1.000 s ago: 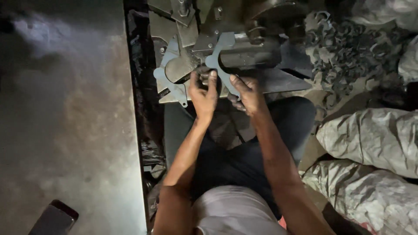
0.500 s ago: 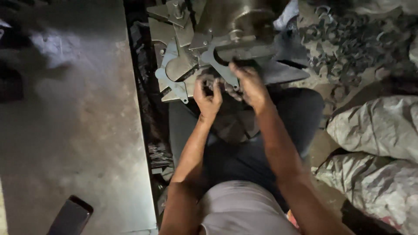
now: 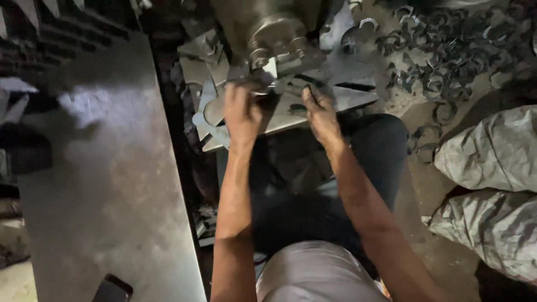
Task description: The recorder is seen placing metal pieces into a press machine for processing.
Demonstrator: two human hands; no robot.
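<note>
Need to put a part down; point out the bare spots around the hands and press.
Free: the flat metal sheet left of the left hand, bare from its bright glare down to the dark object at its near edge. Crowded: the press bed under both hands, the ring pile beyond the right hand, sacks at right.

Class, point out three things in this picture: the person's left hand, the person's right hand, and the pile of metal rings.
left hand (image 3: 241,112), head view, back of the hand
right hand (image 3: 321,114), head view, back of the hand
pile of metal rings (image 3: 447,56), head view, middle of the heap
</note>
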